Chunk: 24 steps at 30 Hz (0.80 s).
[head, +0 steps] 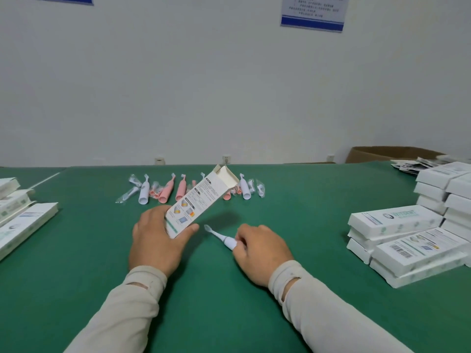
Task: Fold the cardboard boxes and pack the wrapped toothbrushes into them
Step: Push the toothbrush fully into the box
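Observation:
My left hand (155,240) grips the near end of a white printed cardboard box (196,200), thumb on its right side. The box tilts up and away, and its far end stands open with the flaps raised. My right hand (260,250) holds a white toothbrush (221,236) by its handle just above the green table (229,314); the brush head points up-left toward the box's near end. Behind the box lies a row of wrapped pink and white toothbrushes (168,191) and small wrapped brush heads.
Stacks of closed white boxes (407,240) fill the right side of the table. Flat and closed boxes (23,222) lie at the left edge. A brown carton (387,152) stands at the back right against the wall, with wall sockets behind the table.

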Each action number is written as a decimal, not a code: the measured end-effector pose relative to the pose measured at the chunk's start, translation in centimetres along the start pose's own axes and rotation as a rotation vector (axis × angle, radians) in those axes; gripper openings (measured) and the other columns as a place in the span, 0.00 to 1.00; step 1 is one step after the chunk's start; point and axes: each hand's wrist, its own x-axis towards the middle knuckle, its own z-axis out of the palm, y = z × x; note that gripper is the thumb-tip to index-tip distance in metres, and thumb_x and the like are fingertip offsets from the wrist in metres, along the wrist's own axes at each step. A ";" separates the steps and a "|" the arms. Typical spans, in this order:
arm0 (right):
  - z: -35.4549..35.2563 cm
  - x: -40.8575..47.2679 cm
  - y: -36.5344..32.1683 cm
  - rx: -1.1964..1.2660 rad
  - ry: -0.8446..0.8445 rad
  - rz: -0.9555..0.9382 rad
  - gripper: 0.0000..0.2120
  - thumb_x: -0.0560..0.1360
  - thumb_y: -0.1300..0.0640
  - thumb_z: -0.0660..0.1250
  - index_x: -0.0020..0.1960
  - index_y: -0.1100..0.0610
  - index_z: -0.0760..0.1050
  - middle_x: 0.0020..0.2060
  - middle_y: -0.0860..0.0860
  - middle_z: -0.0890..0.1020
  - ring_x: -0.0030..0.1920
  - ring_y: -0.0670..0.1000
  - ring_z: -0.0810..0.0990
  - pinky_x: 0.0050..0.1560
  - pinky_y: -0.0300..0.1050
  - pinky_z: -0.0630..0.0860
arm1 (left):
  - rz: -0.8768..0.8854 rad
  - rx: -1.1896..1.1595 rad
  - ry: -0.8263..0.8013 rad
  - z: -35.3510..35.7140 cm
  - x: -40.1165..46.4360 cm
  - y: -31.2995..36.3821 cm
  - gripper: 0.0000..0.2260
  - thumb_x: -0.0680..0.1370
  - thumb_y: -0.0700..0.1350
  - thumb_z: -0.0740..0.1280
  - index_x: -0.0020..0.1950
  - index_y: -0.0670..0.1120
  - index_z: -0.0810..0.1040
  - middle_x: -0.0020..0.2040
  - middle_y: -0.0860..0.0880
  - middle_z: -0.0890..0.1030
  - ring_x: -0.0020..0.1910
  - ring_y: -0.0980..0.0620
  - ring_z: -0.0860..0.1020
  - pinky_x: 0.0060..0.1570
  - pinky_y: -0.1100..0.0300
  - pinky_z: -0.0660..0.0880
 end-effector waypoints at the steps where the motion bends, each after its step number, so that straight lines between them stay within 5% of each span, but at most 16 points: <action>1: -0.1 0.0 0.0 -0.012 0.004 -0.007 0.08 0.78 0.45 0.58 0.48 0.48 0.71 0.39 0.47 0.73 0.41 0.52 0.73 0.43 0.49 0.75 | -0.003 -0.002 0.006 -0.1 0.0 0.0 0.22 0.68 0.55 0.78 0.58 0.53 0.75 0.55 0.50 0.74 0.56 0.45 0.71 0.54 0.53 0.68; 8: 0.5 1.0 0.4 -0.093 -0.008 -0.055 0.15 0.75 0.37 0.63 0.51 0.46 0.77 0.45 0.46 0.78 0.51 0.52 0.73 0.51 0.49 0.75 | -0.005 -0.061 0.018 -0.4 0.1 -0.3 0.19 0.71 0.52 0.77 0.57 0.56 0.73 0.54 0.51 0.80 0.55 0.46 0.72 0.54 0.50 0.71; 11: 0.3 1.9 1.3 0.181 0.000 0.093 0.11 0.72 0.38 0.67 0.45 0.44 0.79 0.44 0.45 0.79 0.46 0.49 0.77 0.45 0.45 0.74 | 0.015 -0.066 0.036 -0.7 0.7 -0.4 0.27 0.73 0.52 0.75 0.69 0.56 0.71 0.60 0.51 0.80 0.59 0.43 0.76 0.63 0.43 0.73; 15: -0.9 2.8 2.9 0.666 0.131 0.211 0.10 0.72 0.46 0.73 0.35 0.50 0.82 0.29 0.41 0.81 0.28 0.40 0.75 0.31 0.36 0.71 | 0.028 -0.016 0.033 -0.4 1.0 -0.6 0.24 0.73 0.52 0.74 0.67 0.54 0.73 0.58 0.49 0.80 0.58 0.42 0.76 0.62 0.43 0.73; 18: -2.4 2.3 3.7 1.011 0.198 0.269 0.09 0.74 0.51 0.73 0.35 0.51 0.84 0.31 0.45 0.84 0.30 0.45 0.78 0.31 0.40 0.76 | 0.037 0.041 0.047 -0.4 0.7 -0.6 0.23 0.73 0.51 0.75 0.66 0.52 0.74 0.57 0.48 0.78 0.58 0.43 0.73 0.60 0.51 0.70; 24: -4.2 2.1 4.7 1.178 0.310 0.364 0.11 0.77 0.53 0.64 0.42 0.56 0.82 0.38 0.50 0.86 0.29 0.45 0.76 0.35 0.47 0.75 | 0.074 0.133 0.000 -0.3 0.8 -0.7 0.23 0.72 0.48 0.77 0.64 0.50 0.76 0.59 0.48 0.77 0.60 0.43 0.71 0.59 0.57 0.63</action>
